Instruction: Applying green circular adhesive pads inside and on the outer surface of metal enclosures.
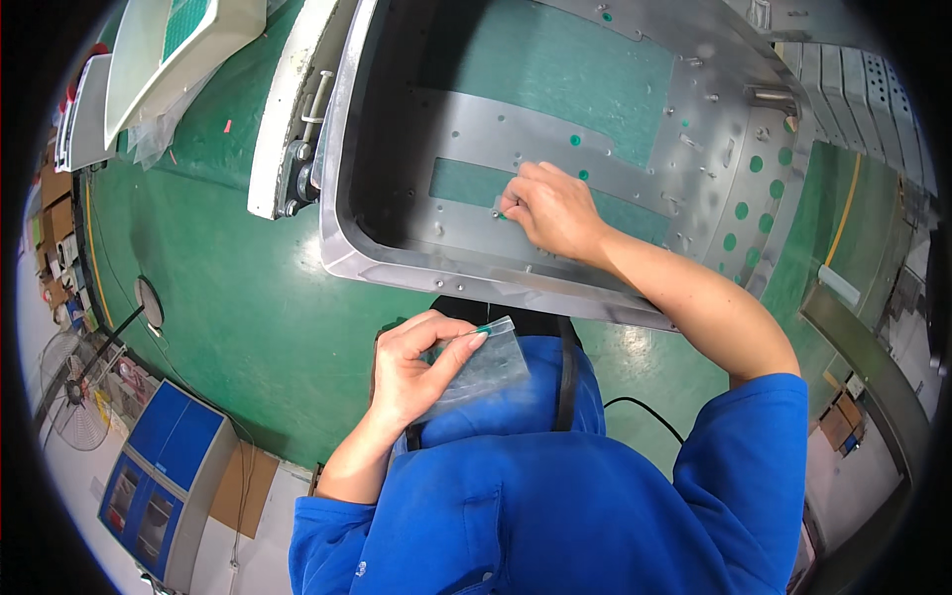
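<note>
A large open metal housing (436, 273) with rounded corners stands in front of me, with cutouts, holes, small studs and round green stickers (741, 210) on its inner walls. My right hand (550, 210) reaches over its near edge into the inside. Its fingers are pinched together beside a small stud, and a little clear scrap shows at the fingertips, too small to name. Below the near edge, in front of my body, my left hand (421, 362) pinches a clear plastic sheet (486, 367) by its upper edge. A bit of green shows by the thumb.
A white-painted beam (288, 124) with a bolted bracket adjoins the housing's left side. A pale plastic bin (149, 74) is at the upper left. A blue cabinet (159, 476) and a fan (79, 392) stand at the lower left. A grey metal rail (873, 367) runs along the right.
</note>
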{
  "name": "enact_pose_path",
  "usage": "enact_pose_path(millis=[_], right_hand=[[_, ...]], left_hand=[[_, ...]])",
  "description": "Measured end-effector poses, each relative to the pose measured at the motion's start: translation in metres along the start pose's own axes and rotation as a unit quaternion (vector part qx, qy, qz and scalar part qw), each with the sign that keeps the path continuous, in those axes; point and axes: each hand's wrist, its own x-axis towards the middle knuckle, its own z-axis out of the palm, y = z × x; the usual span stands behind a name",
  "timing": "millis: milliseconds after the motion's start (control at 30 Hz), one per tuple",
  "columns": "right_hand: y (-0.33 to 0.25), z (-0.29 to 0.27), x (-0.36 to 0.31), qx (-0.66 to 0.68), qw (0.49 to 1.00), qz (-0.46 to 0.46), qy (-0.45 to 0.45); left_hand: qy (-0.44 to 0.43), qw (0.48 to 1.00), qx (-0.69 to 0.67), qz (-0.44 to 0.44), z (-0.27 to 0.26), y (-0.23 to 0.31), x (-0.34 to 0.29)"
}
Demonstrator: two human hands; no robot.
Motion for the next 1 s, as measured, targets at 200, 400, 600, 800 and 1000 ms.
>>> enact_pose_path(millis=[200, 400, 600, 800, 1000], right_hand=[[0.000, 0.002, -0.001, -0.004, 1.000, -0.009, 0.013], [-0.002, 0.003, -0.002, -0.017, 1.000, -0.010, 0.021], [-0.002, 0.006, -0.003, -0.023, 0.999, -0.017, 0.039], [-0.003, 0.007, -0.004, -0.030, 0.998, -0.018, 0.049], [-0.003, 0.008, -0.005, -0.026, 0.995, -0.036, 0.084]], left_hand=[[-0.002, 1.000, -0.002, -0.008, 0.002, -0.001, -0.002], [0.000, 1.000, -0.013, -0.010, 0.005, 0.001, -0.002], [-0.006, 1.000, -0.007, -0.022, 0.006, 0.001, -0.001], [0.000, 1.000, -0.004, -0.013, 0.008, 0.003, -0.001], [-0.002, 0.999, -0.028, -0.018, 0.011, 0.001, -0.001]])
